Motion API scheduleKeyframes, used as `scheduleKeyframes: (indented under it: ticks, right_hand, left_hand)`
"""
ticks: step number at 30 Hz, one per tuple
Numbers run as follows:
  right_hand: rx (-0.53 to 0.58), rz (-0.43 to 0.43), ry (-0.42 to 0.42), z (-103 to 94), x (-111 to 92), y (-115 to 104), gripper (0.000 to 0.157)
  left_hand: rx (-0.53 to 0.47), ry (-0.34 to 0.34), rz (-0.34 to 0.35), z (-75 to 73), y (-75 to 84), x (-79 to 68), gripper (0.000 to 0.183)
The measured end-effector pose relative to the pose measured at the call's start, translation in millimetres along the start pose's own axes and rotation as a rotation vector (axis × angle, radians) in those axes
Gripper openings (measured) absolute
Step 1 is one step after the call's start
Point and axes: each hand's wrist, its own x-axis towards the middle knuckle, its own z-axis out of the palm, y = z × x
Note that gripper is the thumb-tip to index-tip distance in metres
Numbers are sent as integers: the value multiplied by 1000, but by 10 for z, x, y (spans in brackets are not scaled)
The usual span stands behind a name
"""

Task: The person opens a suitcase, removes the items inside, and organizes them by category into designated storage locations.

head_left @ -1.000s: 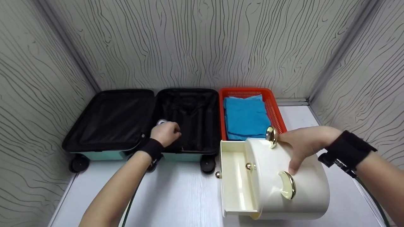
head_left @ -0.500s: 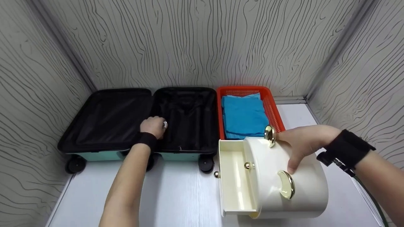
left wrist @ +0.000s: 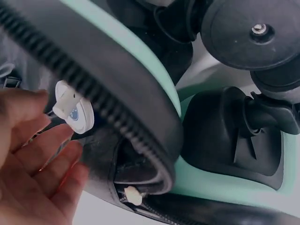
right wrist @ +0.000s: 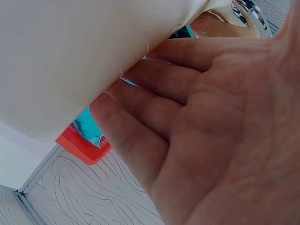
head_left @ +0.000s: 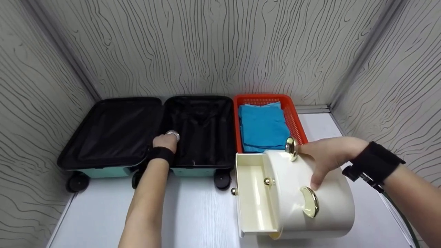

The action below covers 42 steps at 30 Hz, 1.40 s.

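Note:
My left hand (head_left: 165, 142) is over the near left part of the open suitcase's right half (head_left: 203, 134). Its fingers (left wrist: 63, 157) are relaxed and spread in the left wrist view. Just beyond the fingertips is a white round disc (left wrist: 77, 110) with a blue mark and a small raised piece; a gap shows between. My right hand (head_left: 332, 156) rests on a cream rounded drawer box (head_left: 330, 210), its thumb by a gold-edged crescent piece (head_left: 310, 202). The right wrist view shows its straight fingers (right wrist: 136, 126) against the cream surface. One drawer (head_left: 253, 196) is pulled out leftwards.
The suitcase's other half (head_left: 113, 132) lies open at the left, mint-shelled with black wheels (head_left: 222, 179) in front. A red basket (head_left: 295, 120) with folded blue cloth (head_left: 263, 127) stands behind the drawer box. Patterned walls enclose the white table (head_left: 200, 210).
My left hand has moved left and slightly back within the suitcase. The white disc now shows beyond the hand's far right side. My right hand stays on the drawer box; the view shifts slightly.

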Motion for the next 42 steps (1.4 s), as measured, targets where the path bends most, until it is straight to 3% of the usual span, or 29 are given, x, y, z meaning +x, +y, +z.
scheduleKeyframes:
  ticks: [3, 9, 14, 19, 24, 29, 34, 42]
  right_hand:
    - [0, 6, -2, 4, 2, -2, 74]
    - [-31, -7, 10, 3, 1, 1, 78]
    - [-23, -8, 6, 3, 7, 1, 77]
    - [-18, -7, -2, -2, 16, -6, 77]
    - [-16, -13, -6, -9, 15, 2, 79]
    - [-18, -8, -8, -6, 19, 16, 81]
    - [-26, -5, -7, -11, 22, 12, 83]
    - [10, -9, -6, -15, 7, 8, 81]
  left_hand:
    - [-21, -15, -34, 6, 14, -20, 10]
    - [-53, 61, -40, 100, -22, -25, 8]
    - [-33, 4, -34, 109, -86, 4, 13]
    - [-53, -74, -22, -24, -106, 9, 21]
    - [-132, -51, 11, -240, -39, 30, 8]
    - [-291, -6, 95, -478, 207, -4, 16]
    - [-457, 8, 247, -646, 616, -108, 18]
    - [-589, -94, 506, -917, 1296, -284, 18]
